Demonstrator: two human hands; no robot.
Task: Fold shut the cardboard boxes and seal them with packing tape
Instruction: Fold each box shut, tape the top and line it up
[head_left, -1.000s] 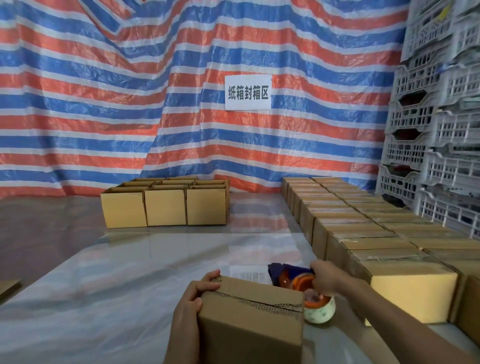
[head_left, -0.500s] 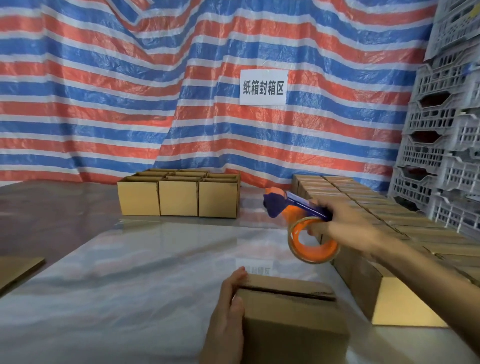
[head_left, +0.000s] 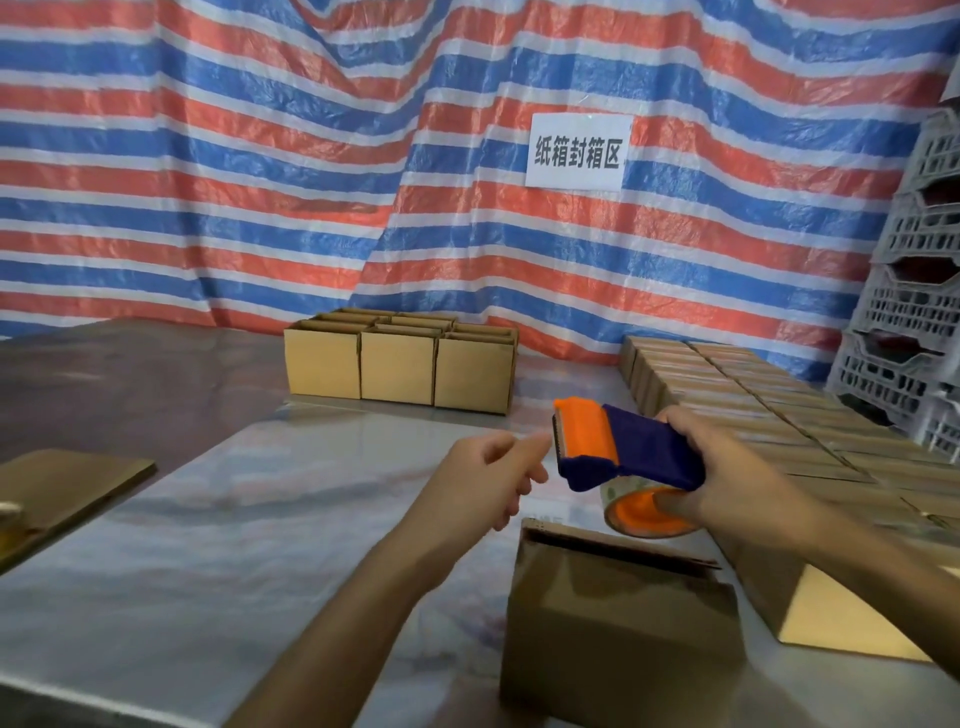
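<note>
A brown cardboard box (head_left: 618, 623) stands on the shiny table in front of me, its top flaps folded down with a dark gap along the far seam. My right hand (head_left: 727, 467) grips an orange and blue tape dispenser (head_left: 618, 447) above the box, its clear tape roll facing down. Just left of the dispenser's orange blade end hovers my left hand (head_left: 488, 473), fingers loosely curled, fingertips close to the blade. It holds nothing and is off the box.
A block of open boxes (head_left: 397, 364) stands at the table's far middle. Rows of closed boxes (head_left: 753, 415) fill the right side. White plastic crates (head_left: 914, 312) are stacked at far right. Flat cardboard (head_left: 62, 483) lies at the left. A striped tarp hangs behind.
My left hand has let go of the box and risen toward the dispenser's blade. My right hand has lowered the dispenser nearer the box and turned it.
</note>
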